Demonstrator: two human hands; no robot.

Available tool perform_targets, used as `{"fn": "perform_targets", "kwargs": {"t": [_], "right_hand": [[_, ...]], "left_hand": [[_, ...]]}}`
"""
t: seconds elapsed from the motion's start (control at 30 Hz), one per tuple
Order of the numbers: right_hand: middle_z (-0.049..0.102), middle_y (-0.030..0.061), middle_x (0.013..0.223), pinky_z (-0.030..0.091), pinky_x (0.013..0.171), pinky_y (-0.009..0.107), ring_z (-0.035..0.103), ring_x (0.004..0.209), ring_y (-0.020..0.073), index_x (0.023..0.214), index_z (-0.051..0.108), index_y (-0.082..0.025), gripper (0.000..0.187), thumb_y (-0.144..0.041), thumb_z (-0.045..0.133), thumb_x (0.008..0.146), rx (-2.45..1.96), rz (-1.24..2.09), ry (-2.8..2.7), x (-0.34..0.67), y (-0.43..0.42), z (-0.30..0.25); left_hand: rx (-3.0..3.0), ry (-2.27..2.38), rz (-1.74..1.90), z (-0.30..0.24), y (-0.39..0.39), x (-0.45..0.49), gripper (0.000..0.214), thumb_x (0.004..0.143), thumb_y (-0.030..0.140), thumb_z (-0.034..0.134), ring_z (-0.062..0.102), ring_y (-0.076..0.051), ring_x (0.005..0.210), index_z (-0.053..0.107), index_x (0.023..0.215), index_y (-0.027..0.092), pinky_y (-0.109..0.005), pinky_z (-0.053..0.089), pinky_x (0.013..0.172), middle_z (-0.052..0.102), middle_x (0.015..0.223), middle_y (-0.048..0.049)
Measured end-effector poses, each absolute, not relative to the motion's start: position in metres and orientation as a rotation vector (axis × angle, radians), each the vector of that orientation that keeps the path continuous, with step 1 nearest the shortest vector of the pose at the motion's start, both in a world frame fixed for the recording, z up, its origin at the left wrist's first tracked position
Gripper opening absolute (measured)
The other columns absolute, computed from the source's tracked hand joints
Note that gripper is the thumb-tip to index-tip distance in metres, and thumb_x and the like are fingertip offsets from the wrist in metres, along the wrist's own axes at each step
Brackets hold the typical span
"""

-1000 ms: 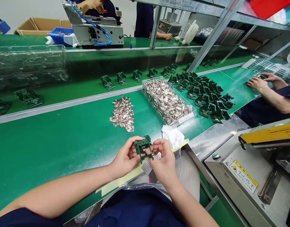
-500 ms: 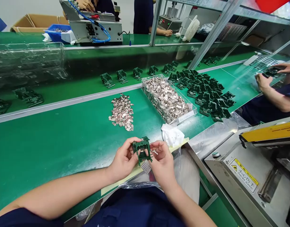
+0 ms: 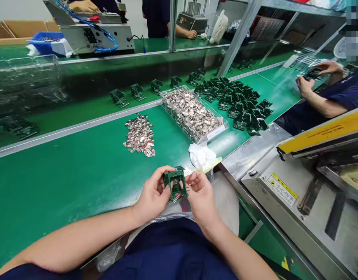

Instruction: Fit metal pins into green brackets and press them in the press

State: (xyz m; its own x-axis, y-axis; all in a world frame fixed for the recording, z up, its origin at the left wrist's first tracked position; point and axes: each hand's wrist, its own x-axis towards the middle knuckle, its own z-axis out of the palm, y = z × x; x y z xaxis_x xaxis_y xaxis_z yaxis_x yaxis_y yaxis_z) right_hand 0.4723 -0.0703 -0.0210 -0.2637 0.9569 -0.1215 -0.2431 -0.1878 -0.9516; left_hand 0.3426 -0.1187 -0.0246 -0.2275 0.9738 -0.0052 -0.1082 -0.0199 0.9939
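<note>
Both my hands hold one small dark green plastic frame part [image 3: 175, 182] just above the near edge of the green table [image 3: 65, 175]. My left hand [image 3: 153, 196] pinches its left side, fingers curled round it. My right hand [image 3: 199, 196] grips its right side with thumb and fingers closed; a strip of small metal pieces [image 3: 176, 198] shows beneath the part. A loose heap of shiny metal clips [image 3: 139, 136] lies ahead of my hands. Beyond it to the right stands a clear tray [image 3: 222, 125] full of the same clips.
A pile of green frame parts [image 3: 240, 105] lies right of the tray, more in a row on the conveyor belt [image 3: 155, 86]. A white cloth [image 3: 201, 156] sits by my right hand. A grey press machine [image 3: 307, 182] stands at right. Other people's hands [image 3: 305, 83] work nearby.
My hands and the green part stay together, shifting only slightly as my head turns right. The person at right has lifted a dark part off the table.
</note>
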Motion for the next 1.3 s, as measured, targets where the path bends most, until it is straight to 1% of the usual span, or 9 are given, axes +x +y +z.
{"fn": "perform_targets", "kwargs": {"t": [0.23,0.37,0.43,0.57,0.87,1.07,1.13,1.2,1.3], "right_hand": [[0.059,0.0003,0.082,0.052,0.069,0.026,0.056,0.075,0.0141,0.088,0.059,-0.02,0.026,-0.043,0.071,0.081,-1.165,1.437,-1.117,0.519,-0.078,-0.05],[0.06,0.0008,0.07,0.047,0.057,0.026,0.053,0.061,0.0137,0.082,0.066,-0.017,0.036,-0.053,0.069,0.078,-1.252,1.629,-1.301,0.523,-0.087,-0.074],[0.061,0.0007,0.066,0.043,0.055,0.025,0.051,0.057,0.0128,0.079,0.067,-0.016,0.036,-0.051,0.069,0.078,-1.178,1.699,-1.413,0.515,-0.09,-0.083],[0.057,0.0002,0.058,0.04,0.055,0.025,0.049,0.055,0.0123,0.063,0.06,-0.017,0.039,-0.047,0.059,0.087,-1.098,1.586,-1.53,0.499,-0.092,-0.093],[0.056,0.0031,0.065,0.042,0.064,0.029,0.053,0.065,0.017,0.062,0.058,-0.02,0.039,-0.044,0.046,0.09,-1.018,1.418,-1.828,0.506,-0.085,-0.11],[0.06,-0.0003,0.053,0.039,0.053,0.027,0.053,0.048,0.0151,0.057,0.064,-0.021,0.025,-0.025,0.06,0.082,-1.157,1.395,-2.03,0.53,-0.071,-0.105],[0.065,0.0013,0.059,0.042,0.055,0.027,0.058,0.053,0.0167,0.064,0.068,-0.021,0.021,-0.026,0.062,0.083,-1.235,1.32,-1.997,0.541,-0.065,-0.089],[0.07,0.003,0.073,0.047,0.061,0.027,0.063,0.064,0.0179,0.079,0.073,-0.021,0.015,-0.029,0.062,0.087,-1.258,1.205,-1.925,0.549,-0.06,-0.066],[0.069,0.0029,0.085,0.049,0.069,0.027,0.062,0.076,0.0168,0.094,0.072,-0.023,0.012,-0.024,0.06,0.09,-1.118,1.046,-1.862,0.549,-0.051,-0.033]], "left_hand": [[0.938,1.145,1.431,-0.034,-0.094,0.369,0.041,0.084,0.038,0.066,0.065,-0.016,0.084,0.047,0.116,0.019,-0.027,0.059,0.072,0.063,0.093,-0.0043],[0.786,1.112,1.517,-0.044,-0.072,0.38,0.049,0.079,0.041,0.071,0.067,-0.019,0.094,0.043,0.113,0.021,-0.029,0.061,0.073,0.062,0.104,-0.0065],[0.754,1.096,1.534,-0.048,-0.066,0.381,0.053,0.078,0.042,0.073,0.067,-0.02,0.095,0.041,0.115,0.021,-0.03,0.062,0.073,0.062,0.106,-0.0069],[0.742,1.076,1.557,-0.053,-0.064,0.379,0.053,0.078,0.042,0.073,0.068,-0.021,0.096,0.04,0.114,0.022,-0.029,0.063,0.072,0.063,0.103,-0.0057],[0.713,1.067,1.496,-0.05,-0.063,0.379,0.054,0.078,0.043,0.073,0.07,-0.017,0.081,0.039,0.115,0.022,-0.027,0.062,0.067,0.062,0.103,-0.0051],[0.825,1.068,1.489,-0.052,-0.067,0.377,0.045,0.086,0.039,0.065,0.064,-0.013,0.078,0.04,0.12,0.022,-0.025,0.058,0.067,0.06,0.097,-0.0041],[0.912,1.078,1.501,-0.054,-0.069,0.377,0.041,0.089,0.036,0.061,0.061,-0.012,0.077,0.042,0.122,0.022,-0.024,0.056,0.07,0.059,0.094,-0.003],[0.98,1.07,1.513,-0.056,-0.07,0.377,0.038,0.091,0.034,0.058,0.057,-0.011,0.075,0.043,0.123,0.022,-0.024,0.055,0.072,0.057,0.091,-0.0021],[1.055,1.071,1.504,-0.057,-0.073,0.376,0.035,0.093,0.033,0.056,0.055,-0.011,0.074,0.043,0.124,0.022,-0.025,0.053,0.071,0.057,0.091,-0.0024]]}}
